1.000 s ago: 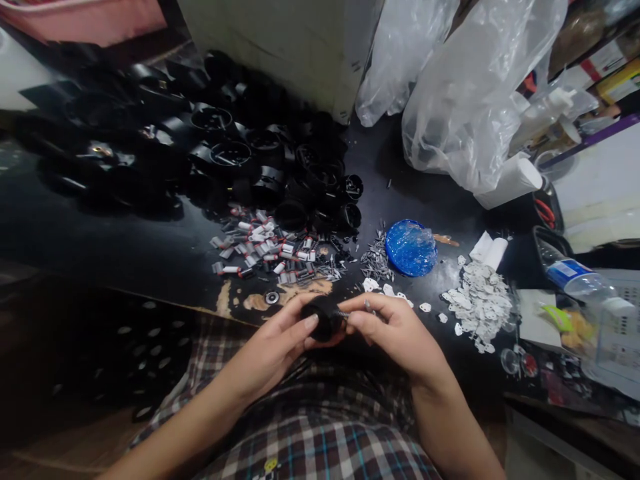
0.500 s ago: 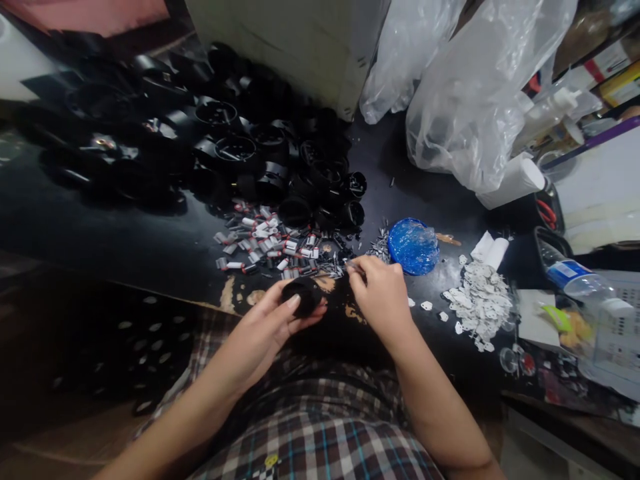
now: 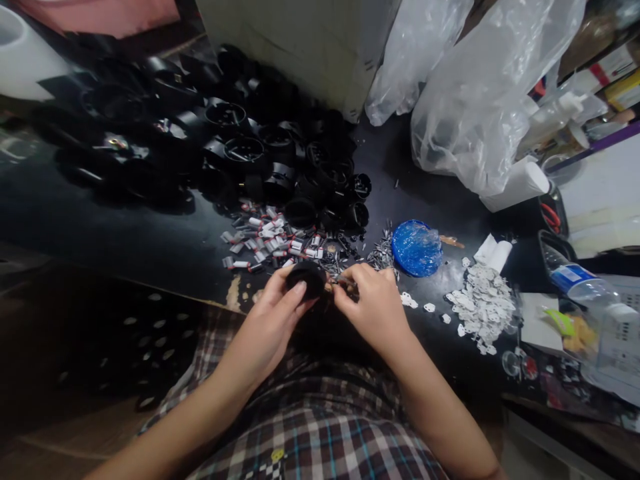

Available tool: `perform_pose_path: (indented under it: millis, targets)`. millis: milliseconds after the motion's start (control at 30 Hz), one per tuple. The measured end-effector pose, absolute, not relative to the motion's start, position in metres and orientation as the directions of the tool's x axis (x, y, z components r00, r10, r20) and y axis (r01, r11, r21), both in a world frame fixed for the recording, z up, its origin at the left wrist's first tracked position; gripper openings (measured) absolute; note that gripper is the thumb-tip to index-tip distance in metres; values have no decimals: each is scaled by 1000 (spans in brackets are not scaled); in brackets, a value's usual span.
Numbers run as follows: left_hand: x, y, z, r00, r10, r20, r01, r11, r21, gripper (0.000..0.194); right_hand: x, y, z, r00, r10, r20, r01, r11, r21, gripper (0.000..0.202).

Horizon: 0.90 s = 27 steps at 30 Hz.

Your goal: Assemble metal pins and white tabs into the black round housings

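Note:
My left hand point(image 3: 280, 303) is wrapped round a black round cup-like part point(image 3: 306, 280) near the table's front edge. Just right of it, my right hand point(image 3: 367, 297) has its thumb and fingers pinched together close to the part's side; whatever sits between the fingertips is too small to make out. Beyond my hands lies a heap of small grey and white cylinders with red bands point(image 3: 270, 233). Small dark metal pieces point(image 3: 381, 250) are piled between that heap and a blue round lid point(image 3: 417, 248) with clear film on it.
Many black round housings point(image 3: 235, 150) cover the back left of the table point(image 3: 100, 233). At right are a pile of white flat pieces point(image 3: 483, 303), a plastic bottle point(image 3: 583, 283) and a white roll point(image 3: 517, 183). Clear plastic bags point(image 3: 465, 120) stand behind, beside a large grey-green box point(image 3: 300, 47).
My right hand has moved left and slightly down, closer to the black part. My left hand has turned and raised the part a little. The whole view has shifted slightly.

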State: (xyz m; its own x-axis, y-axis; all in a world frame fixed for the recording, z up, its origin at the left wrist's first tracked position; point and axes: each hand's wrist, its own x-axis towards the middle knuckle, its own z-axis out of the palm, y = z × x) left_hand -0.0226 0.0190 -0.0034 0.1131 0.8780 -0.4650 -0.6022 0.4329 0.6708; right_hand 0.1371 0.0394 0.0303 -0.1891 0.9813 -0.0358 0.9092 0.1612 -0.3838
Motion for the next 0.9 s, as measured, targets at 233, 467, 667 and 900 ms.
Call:
perform_pose_path:
  millis: [233,467,667,900]
  targets:
    - [-15,23,1,221,831,-510,-677,507,534,15,137,25,28,-166,962,216,766,264,-587,5]
    - [-11,24,-3,60,887,-457,-638,386,667,21,142,23,16,-118,953,280,763,268,-588,4]
    - [-9,23,2,54,902,-429,-632,364,684,17,142,21,18,-99,950,296,762,264,-591,4]
    - [-5,20,7,221,825,-519,-748,485,453,11,141,18,20,-122,920,373,716,342,-608,11]
